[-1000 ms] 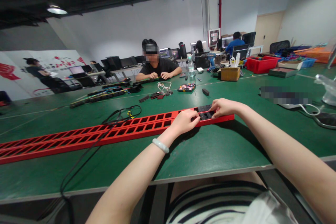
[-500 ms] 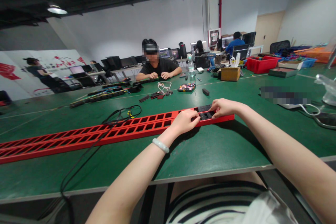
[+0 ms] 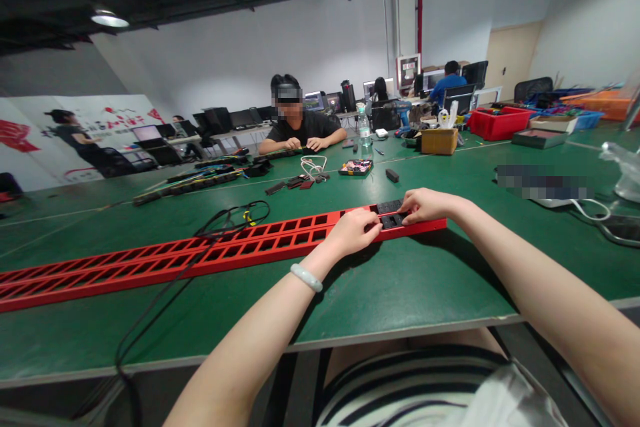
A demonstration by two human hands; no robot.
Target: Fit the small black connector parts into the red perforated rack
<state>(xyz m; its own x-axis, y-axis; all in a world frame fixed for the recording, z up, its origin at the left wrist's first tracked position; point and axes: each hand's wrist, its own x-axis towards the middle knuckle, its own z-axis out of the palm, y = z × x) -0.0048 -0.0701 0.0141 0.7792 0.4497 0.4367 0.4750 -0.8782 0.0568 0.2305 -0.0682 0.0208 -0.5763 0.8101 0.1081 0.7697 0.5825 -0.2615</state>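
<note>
A long red frame (image 3: 273,251) with two rows of square openings lies across the green table (image 3: 390,293). Near its right end, a black socket-like module (image 3: 391,221) sits in the front row, and another black module (image 3: 388,206) fills part of the back row. My left hand (image 3: 351,232), with a pale bangle at the wrist, has its fingers bent against the left side of the front module. From the right, my right hand (image 3: 427,205) pinches at the same module's other side. Fingers partly hide the module's edges.
A black cable (image 3: 167,289) crosses the frame and hangs off the table's front edge. Beyond lie a loose black block (image 3: 392,175), a small parts tray (image 3: 356,167) and a bottle (image 3: 365,133). A co-worker (image 3: 300,130) sits opposite, handling something dark.
My right fingers have shifted very slightly at the module. My left hand, the red frame and the things around them look the same.
</note>
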